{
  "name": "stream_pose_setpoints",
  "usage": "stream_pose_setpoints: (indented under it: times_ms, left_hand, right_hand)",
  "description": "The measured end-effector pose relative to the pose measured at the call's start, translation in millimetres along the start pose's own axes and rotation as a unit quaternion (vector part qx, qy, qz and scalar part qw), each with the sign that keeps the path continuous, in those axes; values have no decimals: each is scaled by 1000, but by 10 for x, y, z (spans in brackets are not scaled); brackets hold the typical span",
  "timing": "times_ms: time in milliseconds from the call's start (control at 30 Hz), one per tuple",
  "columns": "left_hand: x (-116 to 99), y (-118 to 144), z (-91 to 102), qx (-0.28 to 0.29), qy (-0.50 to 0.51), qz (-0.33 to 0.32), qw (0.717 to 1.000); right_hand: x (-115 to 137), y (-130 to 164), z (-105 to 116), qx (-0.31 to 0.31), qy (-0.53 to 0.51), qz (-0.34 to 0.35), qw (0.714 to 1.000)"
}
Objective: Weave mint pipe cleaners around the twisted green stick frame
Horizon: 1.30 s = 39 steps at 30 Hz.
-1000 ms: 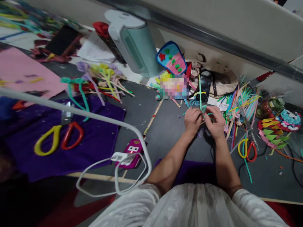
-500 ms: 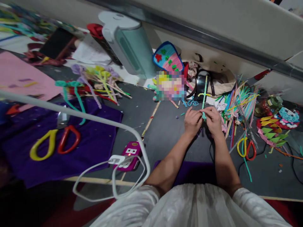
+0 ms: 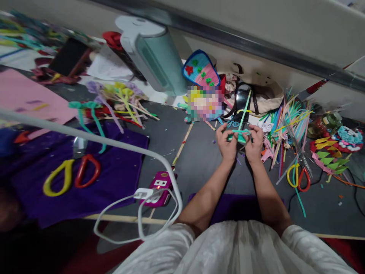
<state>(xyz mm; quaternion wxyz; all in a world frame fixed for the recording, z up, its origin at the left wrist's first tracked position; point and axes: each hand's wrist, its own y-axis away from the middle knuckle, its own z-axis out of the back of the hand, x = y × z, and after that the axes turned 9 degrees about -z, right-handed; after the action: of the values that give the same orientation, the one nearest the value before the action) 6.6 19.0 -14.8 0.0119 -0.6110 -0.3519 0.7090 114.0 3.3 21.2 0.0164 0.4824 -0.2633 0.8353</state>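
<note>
My left hand [image 3: 227, 144] and my right hand [image 3: 254, 144] are close together over the dark table, fingers closed. Between them they pinch the two ends of a green pipe-cleaner piece [image 3: 240, 136], wide and low in shape. A pale green pipe-cleaner stem [image 3: 245, 107] rises from it, with a short yellow strip [image 3: 244, 111] across. The finer winding is too small to make out. To the right of my right hand lie a crumpled white paper [image 3: 267, 127] and a spread of colored pipe cleaners [image 3: 293, 120].
Scissors [image 3: 298, 177] lie at right, near a glass jar [image 3: 330, 121]. A purple cloth [image 3: 119, 182] holds larger scissors [image 3: 58, 177]. A white cable [image 3: 125, 146] runs to a magenta power strip [image 3: 159, 189]. A teal jug [image 3: 159, 57] and a beige bag [image 3: 269, 97] stand behind.
My hands have moved slightly apart and a little left. The green piece between them now shows as a wide shape, where before it was a narrow bit under my fingertips.
</note>
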Motion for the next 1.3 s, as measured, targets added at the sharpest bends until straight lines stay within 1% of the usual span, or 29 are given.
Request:
stream_pose_setpoints:
  times_ms: [67,133,167,267,333,533,567,633,800,900,1000,1100,1200,1300]
  left_hand:
    - [45,4,-33,-37,42,81,995]
    - [71,6,-72,-63,116,157,979]
    - [74,6,-90,-68,164,194,965]
    - [50,-4,-121,-65,291,289,910]
    - [17,-18,-119,-70,329,324,884]
    - [-56,-75,-77,-112,376,373,841]
    - [-59,-86,-73,-110,380,383,835]
    - [-56,-110,-65,-86,391,408,820]
    - [-14,-161,-7,23,419,492,763]
    - [-3,-183,40,62,411,533,737]
    - [-26,-201,56,59,407,546,730]
    - [-56,-205,37,27,414,535,736]
    - [-67,-183,8,1,410,520,750]
    - [-74,-144,-9,-12,401,489,774]
  right_hand:
    - [-20,20,-38,-1,-18,-9,1000]
    - [-38,37,-69,2,-33,-12,999]
    - [-45,44,-83,5,-41,-11,999]
    - [-58,59,-106,14,-63,3,998]
    - [-57,61,-106,17,-78,16,997]
    - [-26,54,-75,49,-88,28,994]
    - [-22,52,-72,57,-91,28,994]
    - [-25,47,-64,65,-96,31,993]
    - [-65,19,-21,66,-81,57,993]
    - [-79,-2,9,80,-89,53,991]
    - [-70,-14,17,91,-104,47,989]
    - [-42,-16,14,80,-110,37,990]
    - [-17,-15,12,53,-96,-10,994]
    - [-32,-12,-8,18,-109,-51,993]
